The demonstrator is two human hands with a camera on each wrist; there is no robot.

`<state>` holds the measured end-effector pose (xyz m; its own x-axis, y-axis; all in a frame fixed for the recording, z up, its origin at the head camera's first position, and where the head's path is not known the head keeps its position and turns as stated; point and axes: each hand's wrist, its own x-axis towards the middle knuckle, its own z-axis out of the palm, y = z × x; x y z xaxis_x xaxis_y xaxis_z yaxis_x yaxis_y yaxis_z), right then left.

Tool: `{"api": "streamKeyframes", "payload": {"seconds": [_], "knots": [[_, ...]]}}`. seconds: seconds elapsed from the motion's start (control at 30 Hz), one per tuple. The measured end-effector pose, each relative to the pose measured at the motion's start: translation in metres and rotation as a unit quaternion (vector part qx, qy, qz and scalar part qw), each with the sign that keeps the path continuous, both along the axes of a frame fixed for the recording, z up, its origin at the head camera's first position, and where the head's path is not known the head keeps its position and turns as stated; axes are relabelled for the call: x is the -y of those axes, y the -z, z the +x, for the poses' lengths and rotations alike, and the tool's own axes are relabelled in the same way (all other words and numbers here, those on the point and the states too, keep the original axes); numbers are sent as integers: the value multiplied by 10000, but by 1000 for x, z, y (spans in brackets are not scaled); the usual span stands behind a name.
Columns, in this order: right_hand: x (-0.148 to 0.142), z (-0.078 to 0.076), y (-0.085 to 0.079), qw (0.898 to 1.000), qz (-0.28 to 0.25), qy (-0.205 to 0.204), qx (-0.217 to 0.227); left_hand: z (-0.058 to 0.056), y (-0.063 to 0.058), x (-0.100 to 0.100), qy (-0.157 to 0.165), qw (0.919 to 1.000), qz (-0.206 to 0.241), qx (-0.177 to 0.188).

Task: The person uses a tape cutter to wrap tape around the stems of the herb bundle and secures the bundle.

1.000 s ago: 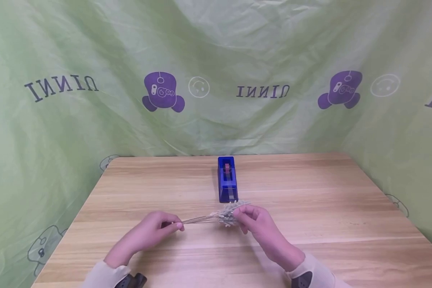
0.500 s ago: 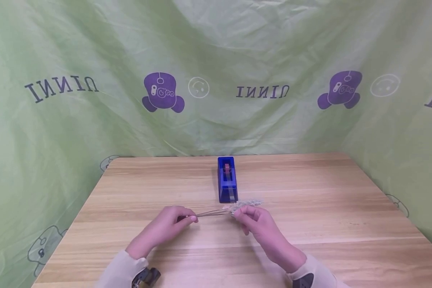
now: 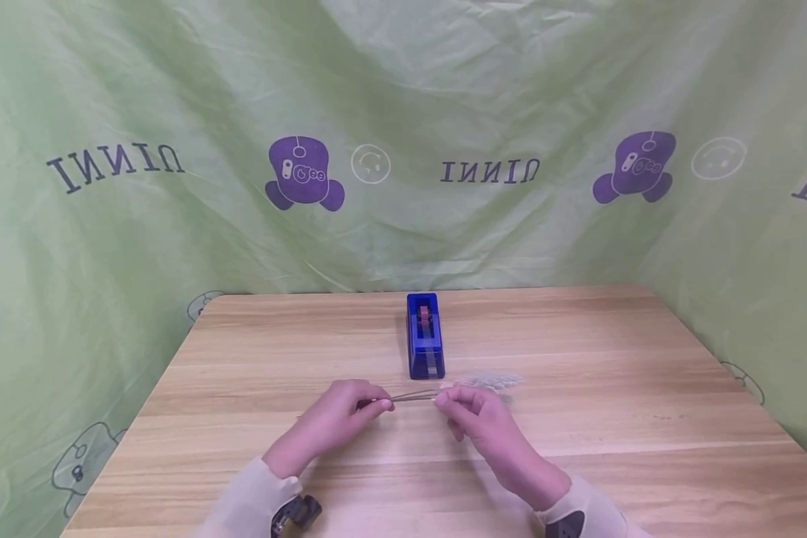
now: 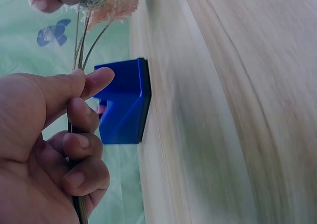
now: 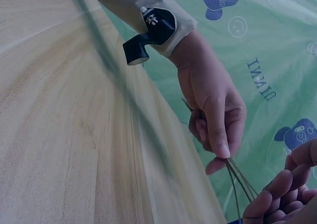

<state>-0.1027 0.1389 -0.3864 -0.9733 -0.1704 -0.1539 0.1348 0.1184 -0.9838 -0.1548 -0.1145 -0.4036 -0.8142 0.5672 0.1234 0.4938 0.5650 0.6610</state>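
Observation:
My left hand grips the thin brown stems of a small bunch of dried flowers, fingers curled round them in the left wrist view. Pink and pale grey-green flower heads point right, partly behind my right hand. That hand is held beside the stems just below the heads, thumb and index finger pinching a small clear strip, which looks like tape; its outline is faint. A blue tape dispenser with a reddish core stands just beyond both hands.
The wooden table spreads all round the hands. Green cloth with purple bear prints hangs behind it and along both sides. A black wrist mount sticks out from the left sleeve.
My left hand has moved right and slightly away, carrying the stems. The flower heads have slid rightward past my right hand, which has stayed almost still. The dispenser has not moved.

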Motion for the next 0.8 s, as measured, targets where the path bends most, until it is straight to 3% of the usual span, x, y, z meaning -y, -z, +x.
{"api": "streamKeyframes", "payload": {"seconds": [0.4,0.8], "knots": [[2,1,3,10000,-29,-1,89,0,-1,-23,177,9995,46,-246],[3,0,3,10000,-15,-16,91,0,-6,-36,122,9983,-112,-560]]}}
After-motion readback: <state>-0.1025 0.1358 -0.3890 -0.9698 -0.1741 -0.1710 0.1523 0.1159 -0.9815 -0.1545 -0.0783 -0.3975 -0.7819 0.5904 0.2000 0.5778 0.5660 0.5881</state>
